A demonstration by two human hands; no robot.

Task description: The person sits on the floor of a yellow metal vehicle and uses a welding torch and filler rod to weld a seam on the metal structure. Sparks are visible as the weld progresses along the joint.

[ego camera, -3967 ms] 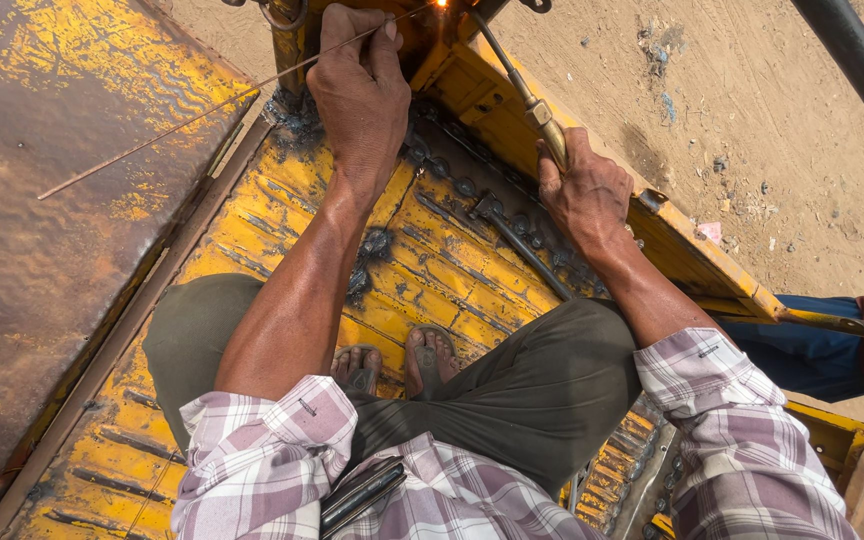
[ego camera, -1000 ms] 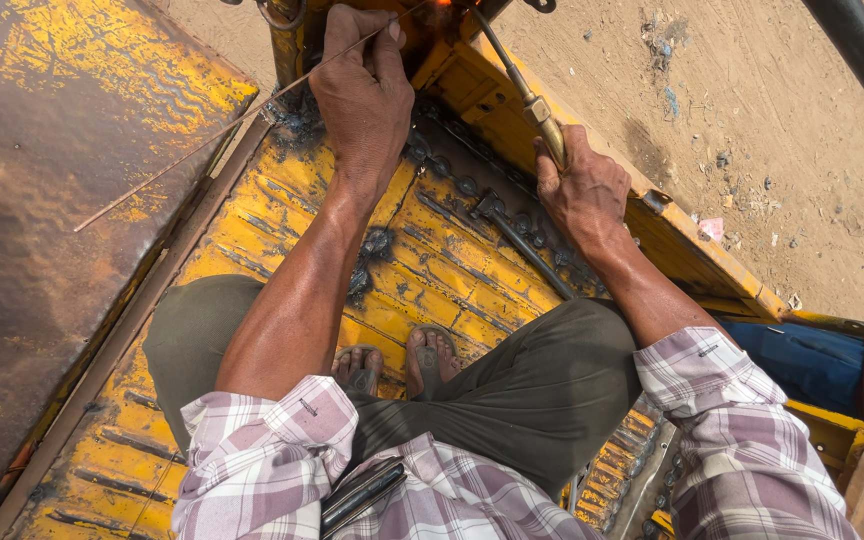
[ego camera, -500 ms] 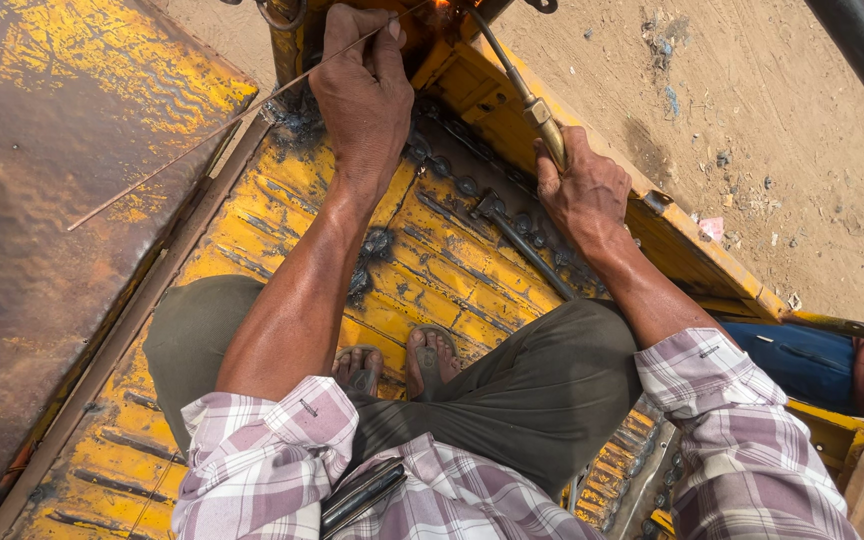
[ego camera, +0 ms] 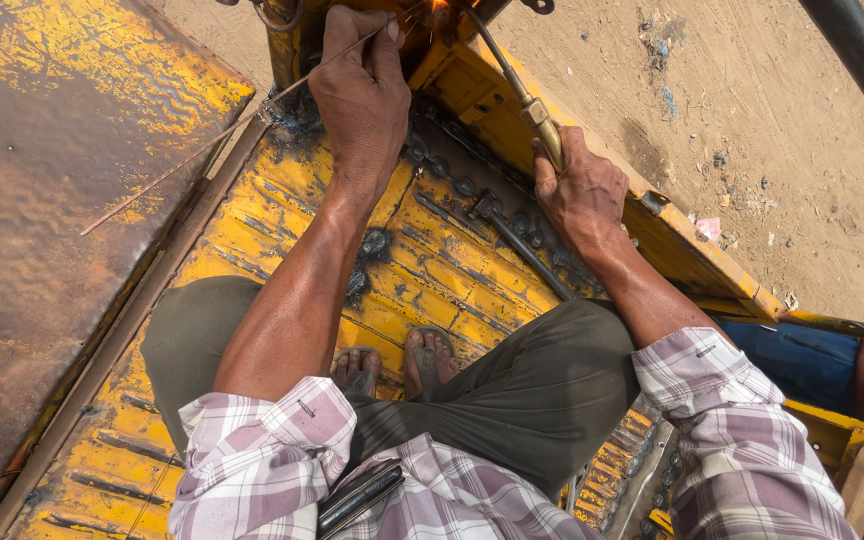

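Looking down from my head at 2 bare hands working on a worn yellow metal deck (ego camera: 252, 215), w/ raised ribs and chipped paint. Far left: a rusty brown-yellow steel plate (ego camera: 42, 200), lying beside the deck. Next, a thin filler rod (ego camera: 212, 150) runs diagonally from over that plate up-right into my left hand (ego camera: 362, 95); fingers are pinched together on the rod near its upper end, thumb on top, rod tip reaching the bright orange glow (ego camera: 439, 5) at the top edge of view. Centre bottom: my 2 feet in sandals (ego camera: 392, 365) on the deck, dark trousers, checked shirt sleeves. Right of centre: my right hand (ego camera: 577, 190) is clamped around the handle of a gas torch (ego camera: 512, 85), its slim tube angling up-left to the same glow. So rod tip and torch tip meet at 1 spot, well ahead of both hands, rod coming in from the left, torch from the right. To do this well, I judge: keep the rod tip in the glow's edge, torch angle steady, wrists braced. Far right: sandy ground (ego camera: 752, 120), and someone's blue and dark-red clothing (ego camera: 832, 365) at the frame edge.
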